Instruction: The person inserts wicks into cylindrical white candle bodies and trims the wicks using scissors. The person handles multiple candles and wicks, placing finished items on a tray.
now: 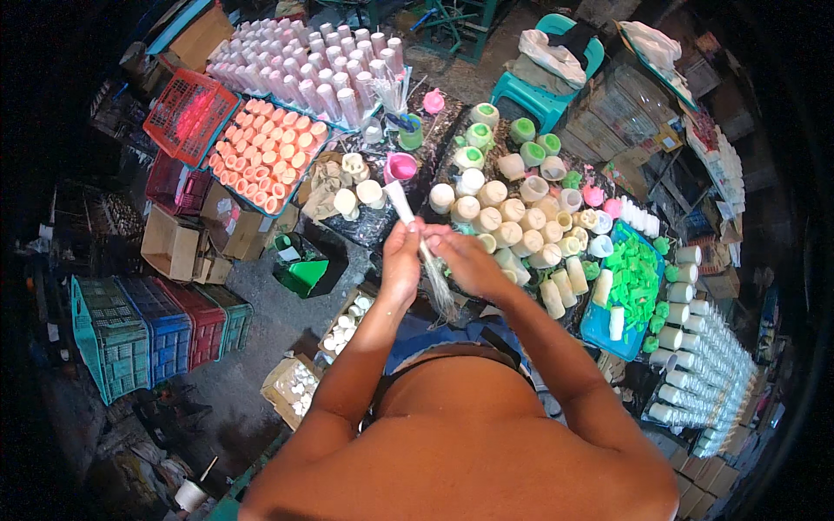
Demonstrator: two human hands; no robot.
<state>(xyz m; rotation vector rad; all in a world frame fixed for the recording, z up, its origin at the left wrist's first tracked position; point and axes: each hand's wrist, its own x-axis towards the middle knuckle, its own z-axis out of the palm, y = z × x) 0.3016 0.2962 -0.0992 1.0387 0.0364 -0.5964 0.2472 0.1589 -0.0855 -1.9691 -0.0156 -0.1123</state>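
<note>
I hold a thin clear plastic sleeve (pixel 423 243) with both hands, left hand (pixel 401 260) and right hand (pixel 469 260) closed on it. Many small bottles (pixel 508 221) already stand on the tabletop (pixel 382 217); I judge the work is midway.

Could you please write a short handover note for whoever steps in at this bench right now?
Left hand: closed on the long clear plastic sleeve, gripping its middle.
Right hand: also closed on the sleeve, just beside the left hand.
The sleeve's upper end points toward the pink funnel.
Capped cream bottles crowd the table ahead; loose green caps fill the blue tray on the right.
Pink bottles and orange-capped ones stand far left.
What is done or left cannot be judged from here.
</note>
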